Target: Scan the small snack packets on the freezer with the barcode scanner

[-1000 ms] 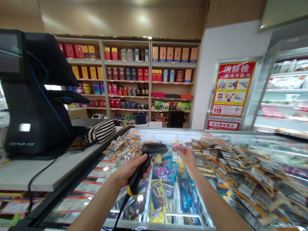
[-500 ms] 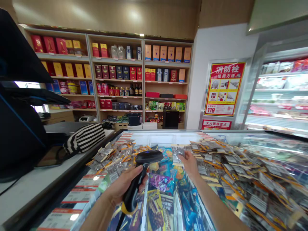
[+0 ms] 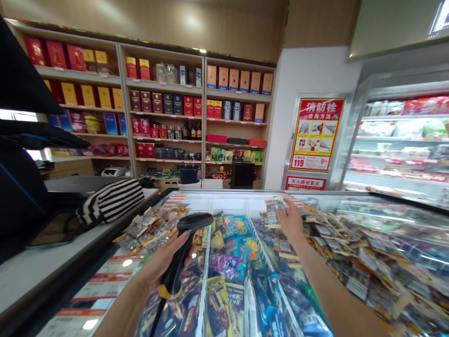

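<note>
My left hand [image 3: 163,262] is wrapped round the handle of a black barcode scanner [image 3: 180,252] with a yellow band near its cord. The scanner's head points up and to the right, over the glass top of a chest freezer [image 3: 231,194]. My right hand [image 3: 292,220] pinches a small clear packet [image 3: 275,210] with a printed label, held above the glass at the far side. Right beside it spreads a big heap of similar packets [image 3: 354,252] with orange edges. A smaller pile of packets [image 3: 150,227] lies left of the scanner.
Under the glass are colourful wrapped goods [image 3: 228,264] between white wire dividers [image 3: 203,281]. A striped black-and-white bag [image 3: 112,201] sits on the left counter [image 3: 70,248], near a dark monitor [image 3: 24,154]. Shelves of boxes [image 3: 168,103] stand behind.
My right hand has moved right and slightly up with the packet, away from the scanner. The scanner in my left hand has shifted left in view, and the camera has turned a little.
</note>
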Demonstrator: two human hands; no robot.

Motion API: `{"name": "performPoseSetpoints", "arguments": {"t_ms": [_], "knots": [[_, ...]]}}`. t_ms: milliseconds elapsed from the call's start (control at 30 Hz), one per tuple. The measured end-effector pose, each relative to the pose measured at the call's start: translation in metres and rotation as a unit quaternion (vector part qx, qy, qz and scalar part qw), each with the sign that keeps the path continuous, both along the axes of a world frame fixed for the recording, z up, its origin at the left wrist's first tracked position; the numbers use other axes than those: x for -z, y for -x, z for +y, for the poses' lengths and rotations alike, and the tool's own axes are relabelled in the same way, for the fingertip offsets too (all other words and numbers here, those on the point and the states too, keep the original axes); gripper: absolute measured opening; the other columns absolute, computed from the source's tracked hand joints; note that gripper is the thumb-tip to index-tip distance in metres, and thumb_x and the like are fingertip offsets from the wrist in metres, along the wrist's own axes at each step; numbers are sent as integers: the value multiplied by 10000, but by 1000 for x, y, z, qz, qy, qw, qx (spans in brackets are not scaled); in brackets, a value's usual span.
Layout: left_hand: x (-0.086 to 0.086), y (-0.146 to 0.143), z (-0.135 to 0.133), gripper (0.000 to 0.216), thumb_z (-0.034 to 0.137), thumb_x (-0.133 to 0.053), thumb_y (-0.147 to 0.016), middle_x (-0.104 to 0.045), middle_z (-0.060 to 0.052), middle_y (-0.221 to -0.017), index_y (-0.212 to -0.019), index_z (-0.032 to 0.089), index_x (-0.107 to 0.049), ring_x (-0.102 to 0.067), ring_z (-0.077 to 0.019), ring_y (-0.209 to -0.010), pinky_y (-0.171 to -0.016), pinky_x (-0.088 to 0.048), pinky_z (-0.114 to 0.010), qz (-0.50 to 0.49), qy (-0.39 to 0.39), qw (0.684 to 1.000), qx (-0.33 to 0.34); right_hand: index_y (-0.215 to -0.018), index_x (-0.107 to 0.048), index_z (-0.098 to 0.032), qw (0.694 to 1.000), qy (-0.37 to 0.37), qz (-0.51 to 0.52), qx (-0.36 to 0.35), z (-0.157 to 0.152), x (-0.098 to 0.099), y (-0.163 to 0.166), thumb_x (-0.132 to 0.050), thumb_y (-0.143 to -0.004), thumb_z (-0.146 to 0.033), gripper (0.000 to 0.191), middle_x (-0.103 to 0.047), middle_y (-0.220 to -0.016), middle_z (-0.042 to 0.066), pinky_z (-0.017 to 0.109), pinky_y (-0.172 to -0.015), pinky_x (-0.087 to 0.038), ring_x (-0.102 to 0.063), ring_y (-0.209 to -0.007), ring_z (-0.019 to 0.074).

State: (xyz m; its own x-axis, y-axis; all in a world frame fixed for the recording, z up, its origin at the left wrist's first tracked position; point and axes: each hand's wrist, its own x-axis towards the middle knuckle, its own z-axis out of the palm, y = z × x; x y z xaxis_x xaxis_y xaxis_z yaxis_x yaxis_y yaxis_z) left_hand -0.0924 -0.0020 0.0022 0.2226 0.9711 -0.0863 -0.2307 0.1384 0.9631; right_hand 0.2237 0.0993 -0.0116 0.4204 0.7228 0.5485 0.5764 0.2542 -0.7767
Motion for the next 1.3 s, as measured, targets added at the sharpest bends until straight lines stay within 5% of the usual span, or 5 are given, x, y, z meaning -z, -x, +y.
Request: {"name": "performPoseSetpoints", "arguments": {"t_ms": [233, 433, 633, 867, 1300], "knots": [[-4, 14, 1, 289, 423, -501, -657, -506, 22, -551, -758, 153, -521, -440, -74, -425, -398, -334, -186, 5, -3, 999, -49, -1124, -404, -144, 964, 65, -187, 180, 9, -12, -66, -393, -659, -197, 468, -552, -921, 143, 369, -652, -366, -517, -804, 268], [-4, 21, 2, 284, 423, -497, -660, -512, 13, -542, -659, 139, -509, -447, -69, -421, -414, -350, -184, 34, 0, 997, -74, -950, -545, -170, 939, 15, -260, 226, 6, -8, -45, -403, -669, -187, 316, -466, -1071, 127, 439, -756, -288, -387, -977, 293], [-6, 28, 1, 271, 403, -521, -650, -512, 18, -525, -729, 143, -521, -446, -61, -412, -410, -360, -173, -6, 16, 996, -86, -922, -552, -188, 951, 57, -299, -51, 4, 12, 75, -387, -723, -328, 294, -555, -952, 84, 365, -791, -279, -439, -917, 225], [-5, 31, 2, 266, 410, -508, -658, -512, 17, -514, -659, 145, -501, -447, -59, -404, -409, -363, -172, 3, 14, 995, -97, -1101, -415, -285, 886, 64, -339, -309, -14, 42, 195, -407, -624, -585, 563, -425, -1157, 54, 409, -814, -263, -356, -1043, 253], [-8, 21, -3, 280, 423, -495, -662, -500, 15, -507, -706, 146, -499, -441, -65, -386, -367, -348, -171, 3, 18, 991, -131, -825, -515, -173, 922, 55, -278, -264, -9, 62, 127, -565, -583, -306, 280, -529, -832, 37, 265, -683, -347, -473, -767, 159]]}}
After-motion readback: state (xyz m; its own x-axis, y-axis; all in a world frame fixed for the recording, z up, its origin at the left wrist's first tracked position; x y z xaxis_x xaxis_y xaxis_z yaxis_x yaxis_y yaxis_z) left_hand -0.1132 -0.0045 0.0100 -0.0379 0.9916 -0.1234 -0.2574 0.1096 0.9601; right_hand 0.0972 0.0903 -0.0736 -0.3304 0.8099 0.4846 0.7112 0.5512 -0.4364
